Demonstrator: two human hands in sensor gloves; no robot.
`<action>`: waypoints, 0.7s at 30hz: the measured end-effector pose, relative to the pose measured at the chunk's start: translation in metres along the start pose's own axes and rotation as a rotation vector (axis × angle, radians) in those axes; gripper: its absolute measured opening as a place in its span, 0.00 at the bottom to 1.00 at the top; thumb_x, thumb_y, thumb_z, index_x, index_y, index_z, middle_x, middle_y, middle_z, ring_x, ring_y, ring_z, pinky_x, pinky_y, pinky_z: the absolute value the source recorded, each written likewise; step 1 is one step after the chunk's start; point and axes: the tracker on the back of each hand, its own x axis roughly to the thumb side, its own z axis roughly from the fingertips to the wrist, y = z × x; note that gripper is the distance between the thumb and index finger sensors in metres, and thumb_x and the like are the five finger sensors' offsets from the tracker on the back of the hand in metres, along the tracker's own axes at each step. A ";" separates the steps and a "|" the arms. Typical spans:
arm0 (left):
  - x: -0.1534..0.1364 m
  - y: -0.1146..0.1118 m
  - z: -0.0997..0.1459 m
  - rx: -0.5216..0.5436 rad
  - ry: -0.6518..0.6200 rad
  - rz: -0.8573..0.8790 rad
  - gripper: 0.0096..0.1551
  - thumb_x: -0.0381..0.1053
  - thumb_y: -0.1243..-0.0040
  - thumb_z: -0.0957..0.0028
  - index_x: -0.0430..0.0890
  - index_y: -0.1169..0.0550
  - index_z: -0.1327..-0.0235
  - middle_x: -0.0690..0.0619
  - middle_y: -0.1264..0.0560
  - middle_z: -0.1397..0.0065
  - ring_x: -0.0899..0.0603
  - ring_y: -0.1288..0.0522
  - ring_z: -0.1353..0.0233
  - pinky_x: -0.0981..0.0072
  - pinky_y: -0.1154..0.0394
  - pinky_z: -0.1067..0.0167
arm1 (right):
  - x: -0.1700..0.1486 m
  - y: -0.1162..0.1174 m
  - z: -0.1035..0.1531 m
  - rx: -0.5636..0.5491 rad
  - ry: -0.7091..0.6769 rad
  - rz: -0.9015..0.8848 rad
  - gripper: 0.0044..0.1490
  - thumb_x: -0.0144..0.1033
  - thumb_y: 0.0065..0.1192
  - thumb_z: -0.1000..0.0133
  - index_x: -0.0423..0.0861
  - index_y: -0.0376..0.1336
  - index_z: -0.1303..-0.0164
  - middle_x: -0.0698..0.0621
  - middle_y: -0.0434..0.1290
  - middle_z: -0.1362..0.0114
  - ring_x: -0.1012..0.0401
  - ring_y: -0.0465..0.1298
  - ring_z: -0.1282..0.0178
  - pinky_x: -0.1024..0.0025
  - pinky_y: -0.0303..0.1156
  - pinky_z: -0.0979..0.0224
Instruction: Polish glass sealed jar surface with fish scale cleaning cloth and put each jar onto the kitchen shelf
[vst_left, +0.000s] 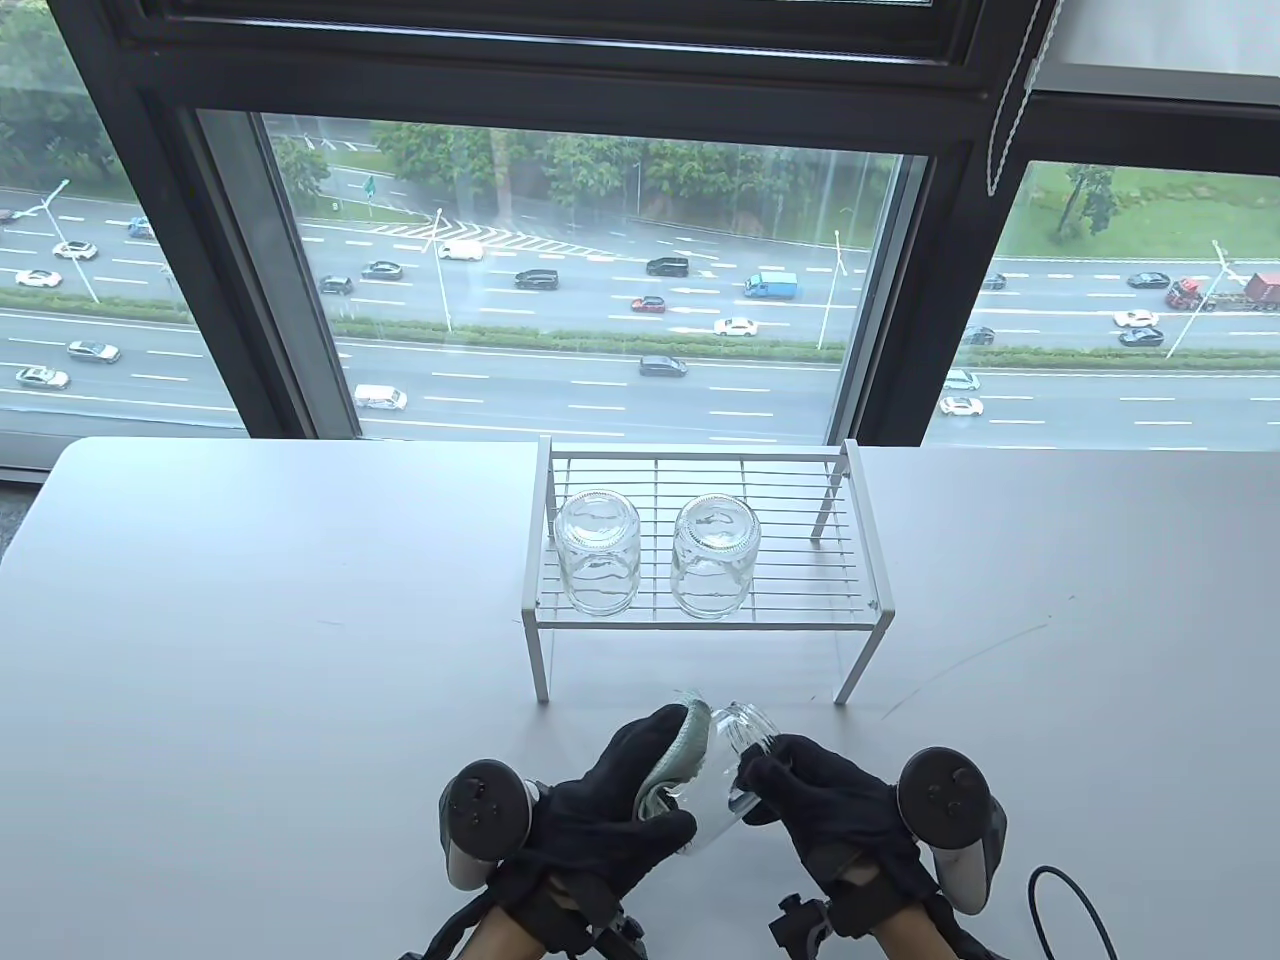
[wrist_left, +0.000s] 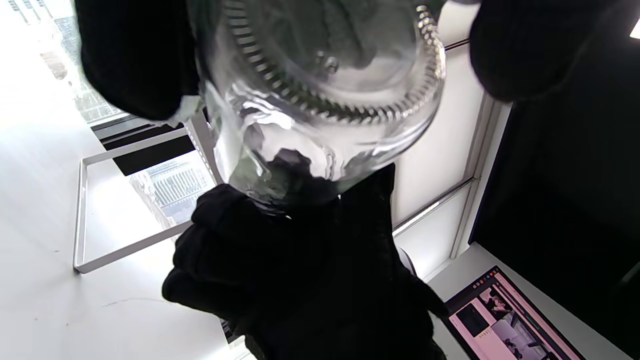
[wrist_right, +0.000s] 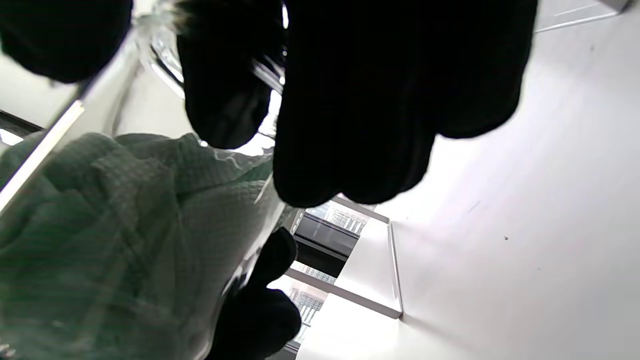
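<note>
A clear glass jar (vst_left: 722, 775) is held tilted above the table's near edge, its threaded mouth (vst_left: 752, 727) pointing up and away. My left hand (vst_left: 625, 790) presses a pale green scaled cloth (vst_left: 680, 755) against the jar's left side, fingers curled round cloth and glass. My right hand (vst_left: 815, 800) grips the jar near its neck. The jar's ribbed base (wrist_left: 330, 65) fills the left wrist view; the cloth (wrist_right: 100, 225) shows through the glass in the right wrist view. Two more jars (vst_left: 597, 550) (vst_left: 714, 555) stand upside down on the white wire shelf (vst_left: 860, 575).
The shelf stands mid-table behind the hands, with free wire space at its right end (vst_left: 810, 560). A black cable (vst_left: 1070, 900) curls at the near right. A laptop screen (wrist_left: 505, 320) shows low in the left wrist view. A window lies beyond the table's far edge.
</note>
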 end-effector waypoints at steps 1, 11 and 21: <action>0.002 -0.004 0.000 -0.015 -0.011 -0.054 0.57 0.77 0.40 0.50 0.51 0.47 0.17 0.26 0.44 0.19 0.20 0.31 0.31 0.41 0.21 0.44 | -0.003 -0.001 0.000 -0.003 0.053 -0.024 0.35 0.71 0.60 0.57 0.56 0.77 0.54 0.45 0.88 0.54 0.52 0.87 0.56 0.50 0.78 0.44; 0.018 -0.001 0.001 0.041 -0.030 -0.288 0.66 0.72 0.30 0.55 0.50 0.56 0.20 0.28 0.47 0.20 0.24 0.28 0.35 0.46 0.19 0.47 | -0.011 0.011 -0.001 0.398 0.250 -0.262 0.37 0.68 0.58 0.51 0.52 0.76 0.47 0.46 0.87 0.52 0.52 0.86 0.55 0.51 0.78 0.43; 0.007 0.011 0.003 0.132 0.093 -0.083 0.62 0.68 0.23 0.56 0.47 0.47 0.21 0.27 0.39 0.24 0.21 0.26 0.40 0.48 0.16 0.51 | 0.024 -0.005 0.001 0.199 -0.066 0.456 0.50 0.73 0.63 0.56 0.49 0.69 0.32 0.49 0.88 0.51 0.53 0.87 0.54 0.51 0.79 0.43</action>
